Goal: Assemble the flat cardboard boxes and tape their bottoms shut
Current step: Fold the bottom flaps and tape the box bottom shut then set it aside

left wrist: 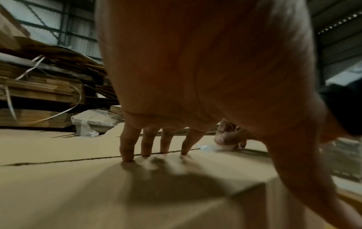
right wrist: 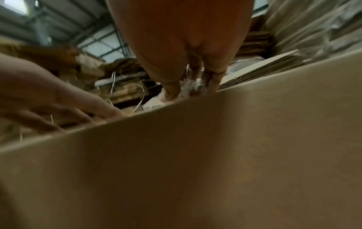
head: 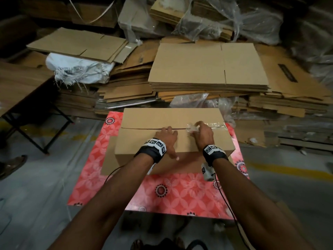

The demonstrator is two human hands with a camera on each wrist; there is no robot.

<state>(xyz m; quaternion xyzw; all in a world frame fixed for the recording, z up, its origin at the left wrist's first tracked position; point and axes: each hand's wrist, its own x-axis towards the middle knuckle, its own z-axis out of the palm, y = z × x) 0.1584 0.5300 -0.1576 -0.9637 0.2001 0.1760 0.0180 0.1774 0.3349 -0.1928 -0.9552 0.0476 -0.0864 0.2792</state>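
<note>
A brown cardboard box point(head: 144, 143) stands on the red floral table point(head: 180, 193) with its flaps folded shut along a middle seam point(head: 144, 127). My left hand point(head: 171, 141) presses flat on the box top, and its straight fingertips point(left wrist: 127, 158) touch the seam. My right hand point(head: 198, 131) pinches a crumpled bit of clear tape point(head: 191, 128) at the seam. A strip of clear tape point(head: 215, 125) lies along the seam from that hand to the box's right end. In the right wrist view the box wall point(right wrist: 195, 155) fills the lower frame, with the pinching fingers point(right wrist: 170, 93) above it.
A tall stack of flat cardboard boxes point(head: 207, 69) lies just behind the table, with more flat stacks on both sides. A white sack point(head: 79, 69) and plastic-wrapped bundles point(head: 225, 20) sit among them. A folding table point(head: 19, 82) stands at the left, with a person's foot point(head: 12, 165) beside it.
</note>
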